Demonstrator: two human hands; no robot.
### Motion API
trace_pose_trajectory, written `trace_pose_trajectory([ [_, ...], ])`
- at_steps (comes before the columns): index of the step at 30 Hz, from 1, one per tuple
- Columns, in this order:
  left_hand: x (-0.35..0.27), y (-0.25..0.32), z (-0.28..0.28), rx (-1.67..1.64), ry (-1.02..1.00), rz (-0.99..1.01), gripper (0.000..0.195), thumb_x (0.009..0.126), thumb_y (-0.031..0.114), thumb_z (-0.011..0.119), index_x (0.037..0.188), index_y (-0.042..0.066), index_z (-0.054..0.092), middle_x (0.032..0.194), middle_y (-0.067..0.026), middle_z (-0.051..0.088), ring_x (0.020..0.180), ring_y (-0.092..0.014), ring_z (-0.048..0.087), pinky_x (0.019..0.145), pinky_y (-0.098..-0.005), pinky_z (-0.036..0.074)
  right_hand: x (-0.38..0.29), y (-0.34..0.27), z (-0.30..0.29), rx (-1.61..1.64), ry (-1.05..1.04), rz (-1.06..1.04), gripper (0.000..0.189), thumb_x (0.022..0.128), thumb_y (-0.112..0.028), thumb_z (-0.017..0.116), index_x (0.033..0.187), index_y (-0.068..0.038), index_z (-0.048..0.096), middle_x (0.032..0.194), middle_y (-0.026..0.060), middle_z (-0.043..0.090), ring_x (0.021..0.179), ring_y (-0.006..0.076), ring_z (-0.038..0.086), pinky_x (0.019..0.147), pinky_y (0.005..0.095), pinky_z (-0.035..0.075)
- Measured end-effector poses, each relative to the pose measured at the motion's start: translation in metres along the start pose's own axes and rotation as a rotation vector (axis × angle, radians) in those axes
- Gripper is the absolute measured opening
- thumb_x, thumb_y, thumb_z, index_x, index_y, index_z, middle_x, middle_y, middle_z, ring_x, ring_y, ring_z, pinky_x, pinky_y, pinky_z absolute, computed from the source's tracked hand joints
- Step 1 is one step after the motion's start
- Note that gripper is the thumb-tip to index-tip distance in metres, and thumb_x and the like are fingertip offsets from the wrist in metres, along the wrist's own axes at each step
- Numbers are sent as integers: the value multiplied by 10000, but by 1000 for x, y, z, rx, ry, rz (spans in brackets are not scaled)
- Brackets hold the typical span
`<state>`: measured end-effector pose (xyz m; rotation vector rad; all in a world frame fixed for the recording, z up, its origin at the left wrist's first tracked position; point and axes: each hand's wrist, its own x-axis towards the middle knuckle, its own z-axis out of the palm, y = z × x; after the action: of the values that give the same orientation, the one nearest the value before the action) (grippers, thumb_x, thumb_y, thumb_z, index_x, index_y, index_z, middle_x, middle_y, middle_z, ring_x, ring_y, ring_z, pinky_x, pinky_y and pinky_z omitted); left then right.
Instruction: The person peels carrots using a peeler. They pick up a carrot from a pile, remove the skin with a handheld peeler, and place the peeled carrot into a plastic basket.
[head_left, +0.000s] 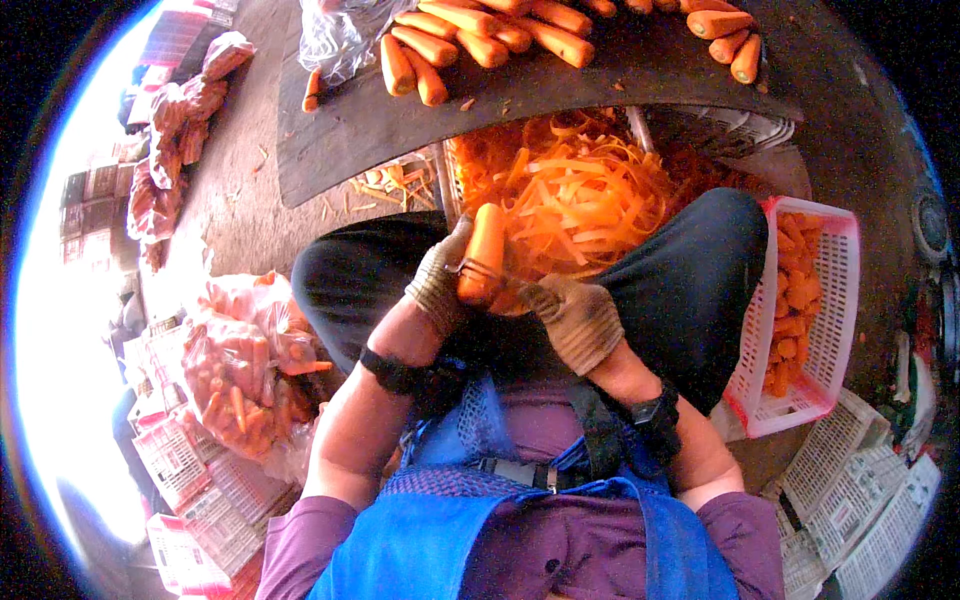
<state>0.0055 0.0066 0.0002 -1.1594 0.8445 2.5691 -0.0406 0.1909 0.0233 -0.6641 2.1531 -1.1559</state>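
Note:
My left hand (442, 274), in a knitted work glove, holds a thick carrot (487, 240) with its tip pointing away from me. My right hand (577, 319), gloved too, is closed at the near end of the carrot; a peeler seems to lie across the carrot, but its handle is mostly hidden in the fingers. Beyond my hands, between my knees, a crate holds a heap of orange carrot peelings (577, 202). Several whole carrots (480, 37) lie on a dark board (360, 127) past the crate.
At the right stands a white and red plastic basket (840, 300) of carrots. Clear bags of carrots (240, 367) lie at the left. Stacked plastic crates (172, 465) stand lower left, more crates (847, 480) lower right. A crumpled clear bag (334, 37) is on the board.

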Motion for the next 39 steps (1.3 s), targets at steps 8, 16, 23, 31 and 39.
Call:
trace_pose_trajectory([
  [8,-107,7,37,170,45,-139,451,920,407,447,1155,29,518,940,-69,615,821,-158,601,725,-258,498,16,43,14,24,186,-71,362,909,-374,445,845,-42,575,788,191,586,738,403,541,606,435,429],
  [16,-48,1,6,-80,159,-25,445,869,452,522,1056,48,524,851,-83,597,740,-199,605,638,-292,522,7,18,6,-13,99,-68,401,879,-410,503,775,-31,582,670,215,539,697,435,521,583,445,423],
  [23,-9,6,5,-24,121,59,496,867,444,518,1134,28,478,929,-125,596,841,-260,600,772,-388,509,4,5,4,55,13,-37,489,875,-492,459,773,-31,585,698,224,553,718,425,545,590,441,435],
  [31,-52,8,25,253,71,30,488,880,465,489,1088,25,522,923,-96,610,769,-202,610,682,-318,516,8,13,-4,38,85,-55,437,893,-436,457,791,-32,587,739,207,577,714,400,564,587,434,440],
  [39,-80,14,37,112,199,-12,497,870,496,489,1066,42,529,841,-70,606,655,-178,595,599,-274,506,13,10,-1,36,201,-271,379,897,-375,481,793,-22,569,702,210,553,672,413,528,574,431,424],
])
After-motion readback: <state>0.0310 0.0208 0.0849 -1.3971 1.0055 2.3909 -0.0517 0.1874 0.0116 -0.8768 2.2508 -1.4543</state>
